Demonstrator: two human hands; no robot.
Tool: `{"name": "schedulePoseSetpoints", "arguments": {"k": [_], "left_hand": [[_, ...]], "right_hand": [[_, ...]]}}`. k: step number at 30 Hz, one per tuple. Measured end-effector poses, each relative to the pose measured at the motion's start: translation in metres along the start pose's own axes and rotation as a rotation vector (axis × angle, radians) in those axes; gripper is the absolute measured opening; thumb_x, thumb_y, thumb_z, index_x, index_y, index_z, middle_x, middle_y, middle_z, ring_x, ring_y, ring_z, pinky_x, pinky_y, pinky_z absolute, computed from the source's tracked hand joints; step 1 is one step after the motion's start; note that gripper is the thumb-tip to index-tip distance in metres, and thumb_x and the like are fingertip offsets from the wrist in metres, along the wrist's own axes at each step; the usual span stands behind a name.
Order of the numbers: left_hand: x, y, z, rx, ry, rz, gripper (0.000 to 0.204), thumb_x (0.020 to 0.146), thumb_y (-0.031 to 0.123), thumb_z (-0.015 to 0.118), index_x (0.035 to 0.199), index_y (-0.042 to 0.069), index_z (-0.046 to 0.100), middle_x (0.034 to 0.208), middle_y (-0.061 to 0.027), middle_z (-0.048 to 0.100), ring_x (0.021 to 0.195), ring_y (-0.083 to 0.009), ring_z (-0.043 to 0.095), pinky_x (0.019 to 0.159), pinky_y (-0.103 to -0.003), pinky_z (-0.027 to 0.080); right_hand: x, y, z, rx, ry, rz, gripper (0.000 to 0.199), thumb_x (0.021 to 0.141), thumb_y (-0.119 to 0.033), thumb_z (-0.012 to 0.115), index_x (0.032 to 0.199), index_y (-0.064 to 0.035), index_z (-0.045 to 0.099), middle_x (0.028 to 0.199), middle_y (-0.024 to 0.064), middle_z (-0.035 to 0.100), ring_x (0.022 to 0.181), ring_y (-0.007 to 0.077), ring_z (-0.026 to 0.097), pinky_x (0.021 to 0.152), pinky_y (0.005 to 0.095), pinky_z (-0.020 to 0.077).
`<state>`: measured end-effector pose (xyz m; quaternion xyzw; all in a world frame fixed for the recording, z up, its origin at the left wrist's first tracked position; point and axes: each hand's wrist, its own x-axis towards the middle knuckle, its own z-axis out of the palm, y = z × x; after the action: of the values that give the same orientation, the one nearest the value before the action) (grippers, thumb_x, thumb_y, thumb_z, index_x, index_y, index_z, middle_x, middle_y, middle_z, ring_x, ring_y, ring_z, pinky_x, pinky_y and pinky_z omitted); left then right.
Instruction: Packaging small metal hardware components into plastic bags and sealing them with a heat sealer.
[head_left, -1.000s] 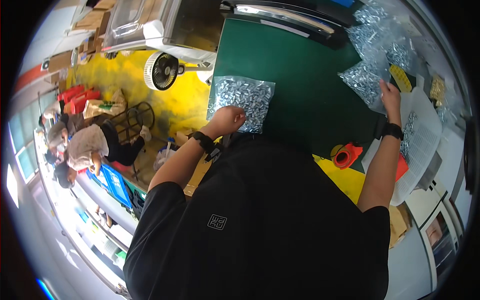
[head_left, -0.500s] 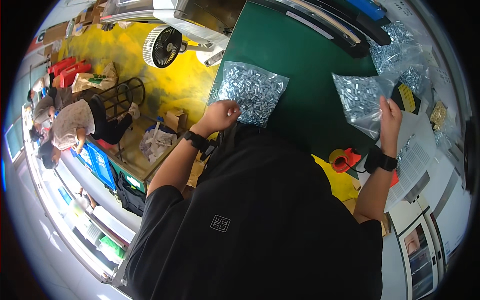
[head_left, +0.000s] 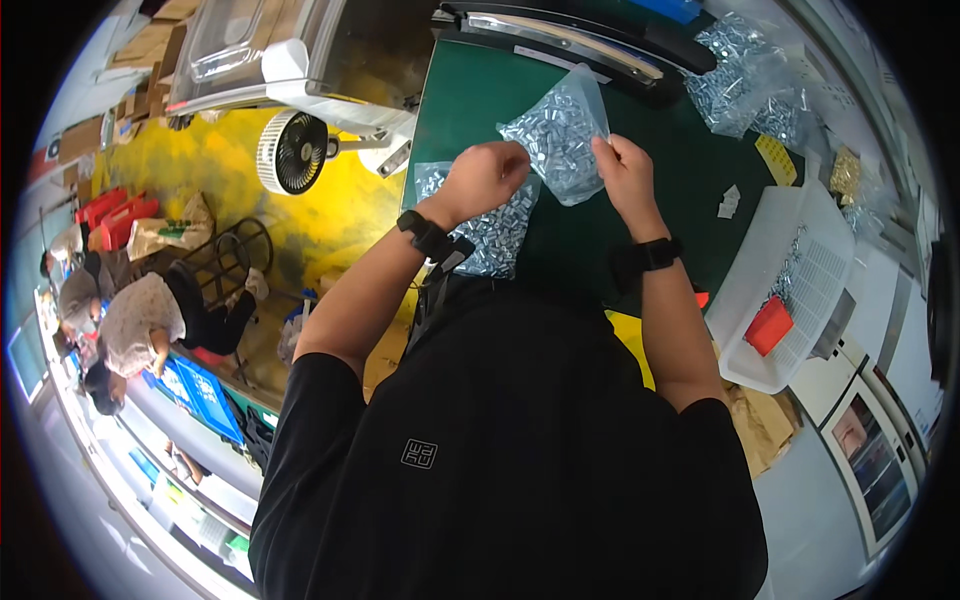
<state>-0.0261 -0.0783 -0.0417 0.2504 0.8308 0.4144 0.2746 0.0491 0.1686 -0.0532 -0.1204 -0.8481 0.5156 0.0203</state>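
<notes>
A clear plastic bag of small silvery metal cylinders (head_left: 563, 135) is raised over the green table, tilted. My right hand (head_left: 627, 180) pinches its right edge between thumb and fingers. At the bag's lower left edge is my left hand (head_left: 485, 180), its fingers curled together; whether they grip the plastic is hidden. Beneath my left hand and wrist, a second clear bag of the same metal pieces (head_left: 497, 240) lies at the table's near left edge, partly covered by the hand.
A white plastic basket (head_left: 835, 225) with a red scoop (head_left: 769, 326) and loose metal parts stands at right. More filled bags (head_left: 735, 75) lie at back right. A black-framed fixture (head_left: 575, 40) spans the table's back. A fan (head_left: 292, 152) stands left; a person (head_left: 145, 320) bends far left.
My right hand has brought its bag leftward, close to my left hand. My left hand has moved up and right to that bag's edge. The view has shifted, and the white basket now shows at right.
</notes>
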Motion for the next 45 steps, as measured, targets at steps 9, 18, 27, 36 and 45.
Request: {"name": "schedulePoseSetpoints", "arguments": {"k": [9, 18, 27, 36, 45], "left_hand": [[0.054, 0.054, 0.036, 0.308, 0.365, -0.047, 0.054, 0.088, 0.041, 0.07, 0.124, 0.001, 0.06, 0.086, -0.0198, 0.073, 0.084, -0.0337, 0.074, 0.076, -0.044, 0.057], [0.093, 0.027, -0.006, 0.561, 0.111, -0.166, 0.051, 0.087, 0.032, 0.065, 0.128, 0.002, 0.06, 0.081, -0.0191, 0.073, 0.075, -0.0325, 0.074, 0.071, -0.045, 0.059], [0.028, 0.036, -0.061, 0.012, 0.08, -0.189, 0.034, 0.088, 0.005, 0.056, 0.12, -0.002, 0.066, 0.067, -0.0111, 0.068, 0.053, -0.0167, 0.067, 0.056, -0.03, 0.053], [0.048, 0.019, -0.031, -0.323, 0.056, -0.173, 0.029, 0.092, 0.012, 0.067, 0.119, -0.001, 0.068, 0.081, -0.0107, 0.071, 0.068, -0.0153, 0.07, 0.061, -0.032, 0.055], [0.04, -0.016, 0.005, -0.023, 0.35, 0.276, 0.034, 0.088, 0.007, 0.073, 0.122, 0.005, 0.069, 0.121, -0.0128, 0.068, 0.121, -0.0267, 0.062, 0.099, -0.036, 0.051]], "right_hand": [[-0.015, 0.027, -0.03, 0.188, 0.018, 0.301, 0.032, 0.099, -0.02, 0.065, 0.074, -0.0014, 0.057, 0.063, 0.0012, 0.058, 0.056, 0.0082, 0.054, 0.053, 0.0251, 0.0415], [0.007, -0.004, -0.023, 0.118, 0.046, 0.351, 0.013, 0.091, -0.007, 0.063, 0.085, 0.0029, 0.068, 0.064, 0.0115, 0.068, 0.051, 0.0145, 0.065, 0.048, 0.0289, 0.0491], [-0.003, -0.013, -0.04, 0.251, 0.174, 0.281, 0.027, 0.096, -0.004, 0.055, 0.116, 0.0037, 0.072, 0.07, 0.0083, 0.068, 0.053, 0.0112, 0.062, 0.049, 0.025, 0.048], [0.014, -0.015, -0.015, 0.394, -0.075, 0.188, 0.025, 0.097, -0.006, 0.06, 0.118, 0.0041, 0.069, 0.076, 0.011, 0.072, 0.062, 0.0122, 0.068, 0.057, 0.0251, 0.0539], [0.015, 0.017, -0.012, -0.092, 0.089, -0.356, 0.033, 0.091, -0.005, 0.069, 0.124, -0.0076, 0.07, 0.111, 0.0075, 0.072, 0.107, 0.0213, 0.066, 0.088, 0.0318, 0.0533]]}}
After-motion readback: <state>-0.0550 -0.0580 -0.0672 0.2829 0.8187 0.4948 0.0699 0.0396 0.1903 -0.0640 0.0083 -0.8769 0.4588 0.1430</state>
